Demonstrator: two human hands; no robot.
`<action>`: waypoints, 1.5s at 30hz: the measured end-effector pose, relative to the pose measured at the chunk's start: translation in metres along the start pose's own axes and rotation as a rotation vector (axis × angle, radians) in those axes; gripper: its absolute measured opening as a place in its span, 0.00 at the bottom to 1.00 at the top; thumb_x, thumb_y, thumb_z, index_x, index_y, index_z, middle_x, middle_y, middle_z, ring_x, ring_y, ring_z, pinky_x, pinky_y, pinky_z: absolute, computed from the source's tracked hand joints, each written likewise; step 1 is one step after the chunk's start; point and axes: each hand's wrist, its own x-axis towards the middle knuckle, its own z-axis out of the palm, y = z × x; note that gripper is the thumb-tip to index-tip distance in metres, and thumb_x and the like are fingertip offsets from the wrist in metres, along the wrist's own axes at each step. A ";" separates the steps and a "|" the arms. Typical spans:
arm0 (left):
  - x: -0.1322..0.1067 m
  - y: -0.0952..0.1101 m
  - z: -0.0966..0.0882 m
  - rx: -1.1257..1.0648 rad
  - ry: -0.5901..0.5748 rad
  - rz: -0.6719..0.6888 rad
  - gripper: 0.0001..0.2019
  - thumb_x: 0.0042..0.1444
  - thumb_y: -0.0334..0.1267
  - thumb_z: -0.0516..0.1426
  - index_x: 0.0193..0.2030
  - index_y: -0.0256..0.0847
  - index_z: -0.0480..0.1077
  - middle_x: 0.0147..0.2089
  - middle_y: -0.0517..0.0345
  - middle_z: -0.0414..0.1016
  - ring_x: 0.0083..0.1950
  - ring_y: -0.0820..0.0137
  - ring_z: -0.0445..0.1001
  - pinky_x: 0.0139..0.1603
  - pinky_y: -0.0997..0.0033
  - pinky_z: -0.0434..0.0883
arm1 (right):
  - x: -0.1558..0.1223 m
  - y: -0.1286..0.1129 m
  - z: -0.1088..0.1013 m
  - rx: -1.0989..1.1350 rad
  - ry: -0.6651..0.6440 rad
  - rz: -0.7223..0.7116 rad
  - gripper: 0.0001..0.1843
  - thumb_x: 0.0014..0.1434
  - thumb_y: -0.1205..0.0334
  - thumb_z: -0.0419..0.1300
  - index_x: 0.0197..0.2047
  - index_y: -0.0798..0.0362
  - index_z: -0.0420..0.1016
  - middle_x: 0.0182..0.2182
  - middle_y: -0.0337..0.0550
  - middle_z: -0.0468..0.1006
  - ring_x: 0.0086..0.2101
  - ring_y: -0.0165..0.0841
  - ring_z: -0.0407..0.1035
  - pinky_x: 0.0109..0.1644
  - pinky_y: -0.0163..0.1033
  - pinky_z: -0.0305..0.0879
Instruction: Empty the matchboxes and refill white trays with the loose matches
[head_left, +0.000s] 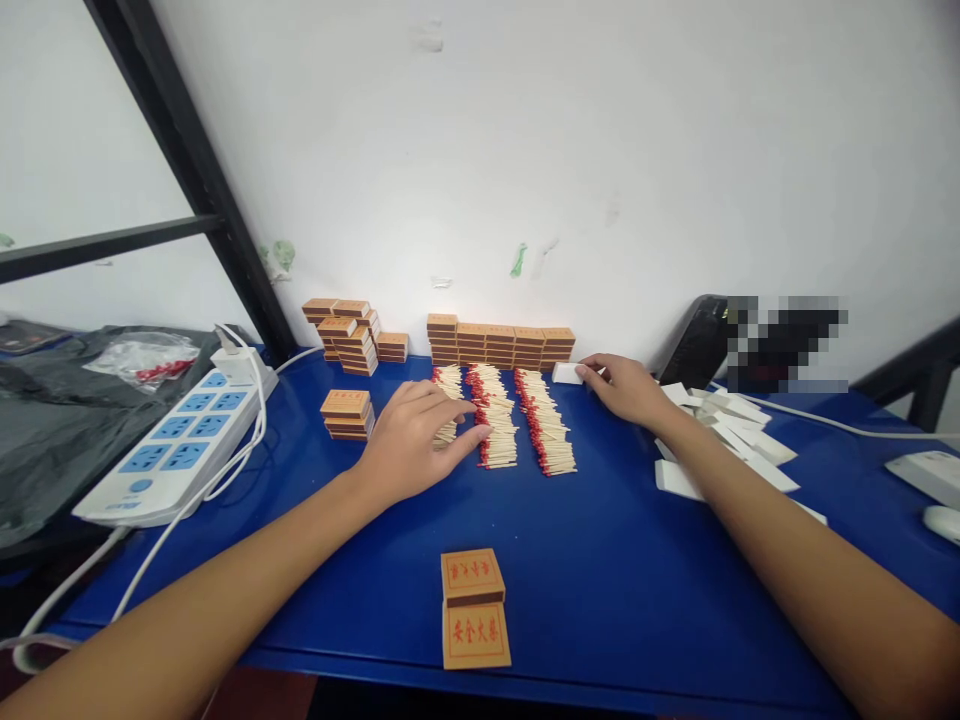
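Red-headed matches lie in three columns on the blue table: a left column [448, 375], a middle column [495, 430] and a right column [547, 430]. My left hand [412, 435] rests over the left column and hides part of it, its thumb apart from the fingers and reaching the middle column's match heads. Farther right, my right hand [619, 385] pinches the end of a small white matchbox tray [566, 373], which sits before a row of stacked orange matchboxes [499, 345]. Two matchboxes [475, 610] lie near the table's front edge, one overlapping the other.
More matchboxes are piled at the back left [349, 330], with a short stack [347, 413] in front. Loose white trays [739, 435] lie in a heap beside my right forearm. A white power strip [176, 435] with cables takes up the left side. A dark object [697, 335] leans against the wall.
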 end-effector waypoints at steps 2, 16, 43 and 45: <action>0.000 0.000 0.000 0.000 -0.001 -0.004 0.11 0.68 0.46 0.64 0.46 0.40 0.80 0.37 0.56 0.85 0.41 0.63 0.80 0.47 0.58 0.72 | -0.001 0.000 0.000 0.021 0.035 -0.017 0.19 0.69 0.50 0.56 0.54 0.52 0.78 0.45 0.53 0.85 0.37 0.44 0.77 0.46 0.48 0.71; 0.000 -0.001 0.001 0.001 -0.004 -0.005 0.09 0.68 0.43 0.64 0.44 0.40 0.81 0.37 0.56 0.85 0.40 0.63 0.79 0.47 0.58 0.72 | -0.006 -0.005 -0.003 0.040 0.080 -0.057 0.13 0.66 0.54 0.58 0.50 0.49 0.76 0.40 0.46 0.85 0.33 0.40 0.76 0.41 0.45 0.68; 0.000 0.000 -0.002 0.021 -0.068 -0.020 0.10 0.70 0.43 0.62 0.40 0.41 0.80 0.36 0.56 0.84 0.41 0.63 0.78 0.47 0.57 0.71 | -0.009 0.000 -0.002 -0.045 0.044 -0.211 0.13 0.69 0.54 0.56 0.54 0.47 0.74 0.45 0.48 0.80 0.35 0.41 0.75 0.42 0.47 0.70; 0.000 0.000 -0.002 0.019 -0.074 -0.028 0.10 0.70 0.43 0.61 0.40 0.42 0.80 0.36 0.56 0.84 0.41 0.63 0.78 0.47 0.57 0.71 | -0.009 -0.001 -0.002 -0.049 0.050 -0.207 0.14 0.70 0.54 0.55 0.54 0.48 0.75 0.48 0.50 0.80 0.36 0.41 0.76 0.44 0.48 0.72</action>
